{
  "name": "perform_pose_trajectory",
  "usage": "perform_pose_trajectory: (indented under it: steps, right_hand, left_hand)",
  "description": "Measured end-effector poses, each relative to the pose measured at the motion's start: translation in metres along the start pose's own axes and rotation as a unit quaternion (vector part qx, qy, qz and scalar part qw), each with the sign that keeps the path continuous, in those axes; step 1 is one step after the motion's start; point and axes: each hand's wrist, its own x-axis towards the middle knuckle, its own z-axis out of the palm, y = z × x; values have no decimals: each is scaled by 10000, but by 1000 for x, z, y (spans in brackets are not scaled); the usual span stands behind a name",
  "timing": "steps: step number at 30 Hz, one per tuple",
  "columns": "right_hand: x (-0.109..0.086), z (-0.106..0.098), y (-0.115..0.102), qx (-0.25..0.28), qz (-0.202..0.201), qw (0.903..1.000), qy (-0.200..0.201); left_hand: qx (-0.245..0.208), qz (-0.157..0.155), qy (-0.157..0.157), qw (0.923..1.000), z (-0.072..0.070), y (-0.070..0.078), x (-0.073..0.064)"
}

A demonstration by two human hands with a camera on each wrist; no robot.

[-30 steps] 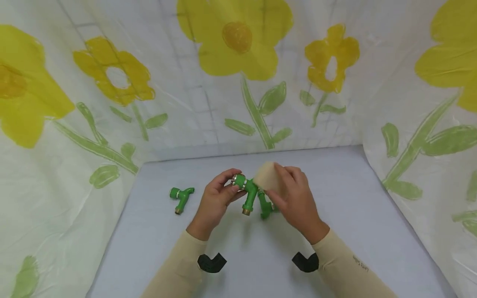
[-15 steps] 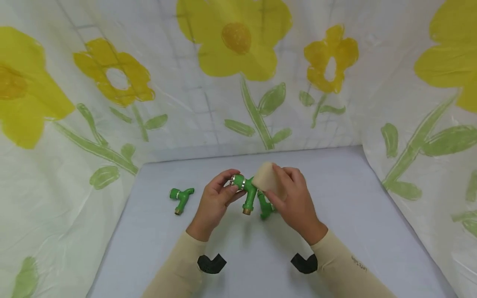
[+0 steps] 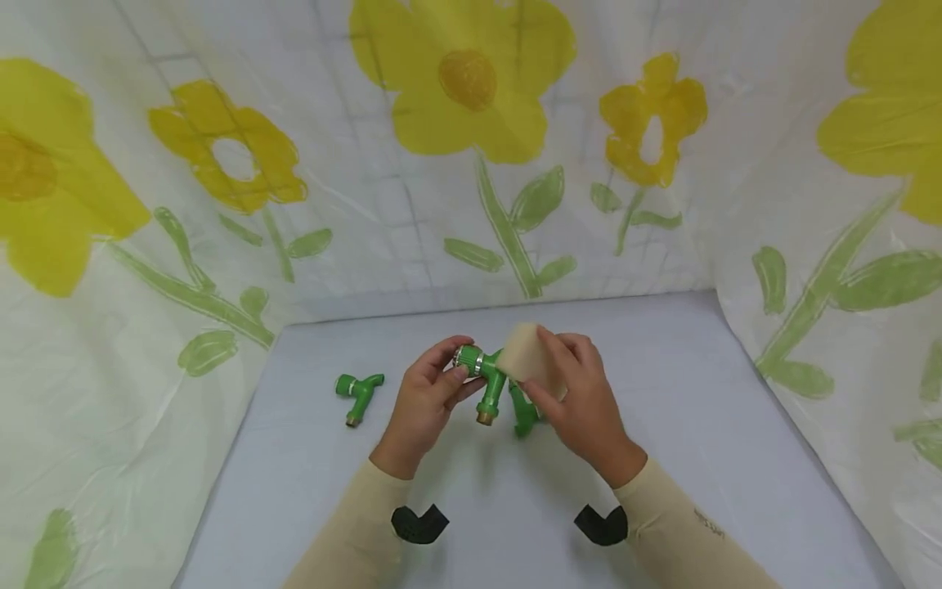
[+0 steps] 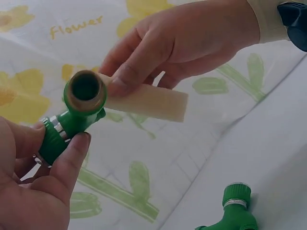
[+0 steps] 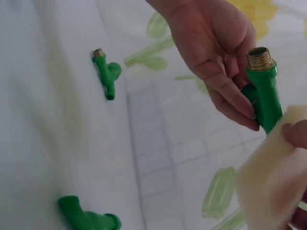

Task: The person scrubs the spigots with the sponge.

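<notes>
My left hand grips a green tap by its ribbed knob, above the table. The tap's brass threaded end points down toward me in the head view. In my right hand is a pale cream sponge, pinched between thumb and fingers. It presses against the spout side of the tap, and part of the spout is hidden behind it. A second green tap lies on the table behind the right hand, partly covered. Another green tap lies to the left of my left hand.
The table has a pale grey-white cover. A white sheet painted with yellow flowers hangs behind it and along both sides. Each wrist wears a black strap piece.
The sponge shifts slightly left and tilts along the tap's spout as my right hand moves a little. The left hand keeps its grip on the knob, and the other taps stay put.
</notes>
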Motion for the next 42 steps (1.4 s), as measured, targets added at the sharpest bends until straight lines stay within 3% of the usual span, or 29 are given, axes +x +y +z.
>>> perform_pose_trajectory:
  steps: [6, 9, 12, 14, 17, 21, 24, 27, 29, 32, 34, 36, 39, 42]
  right_hand:
    - [-7, 4, -12, 815, -593, 9907, -916]
    - [-3, 5, -10, 634, -545, 9942, -682]
    - [1, 5, -1, 270, -160, 9994, -126]
    - [1, 5, 1, 292, 100, 9995, -29]
    - [-2, 6, -4, 568, 96, 9977, -368]
    - [-4, 5, -12, 975, -399, 9903, -905]
    - [1, 4, -8, 720, -454, 9949, -532]
    - [5, 2, -1, 318, -65, 9995, 53]
    - [4, 1, 1, 311, 172, 9993, 98]
    - [-1, 1, -5, 756, 121, 9966, -319]
    - [-4, 2, -10, 1094, -83, 9914, -715]
    - [-4, 3, -13, 1207, -316, 9885, -849]
    - [0, 3, -6, 818, -284, 9954, -422]
    - [4, 3, 4, 444, 146, 9987, 208]
  left_hand:
    - [-301, 37, 383, 9988, -1, 0, 0]
    - [-354, 22, 266, 9990, -2, 1, 0]
    - [-367, 19, 115, 9993, -1, -1, 0]
    - [-362, 25, 118, 9993, -1, -2, 0]
    - [-446, -14, 322, 9985, 0, -3, 0]
    - [-667, 20, 540, 9963, -1, -3, 1]
    - [-706, 36, 386, 9968, 1, -4, 2]
    - [-668, 1, 212, 9975, 3, -4, 1]
    - [-656, -22, 204, 9976, 3, -5, 1]
    - [-707, -21, 345, 9969, 3, -6, 1]
    - [-739, 1, 449, 9963, 2, -6, 1]
    - [-796, 27, 488, 9956, 1, -6, 1]
    - [-826, 46, 334, 9960, 2, -6, 0]
    - [-732, 40, 115, 9972, 3, -7, -1]
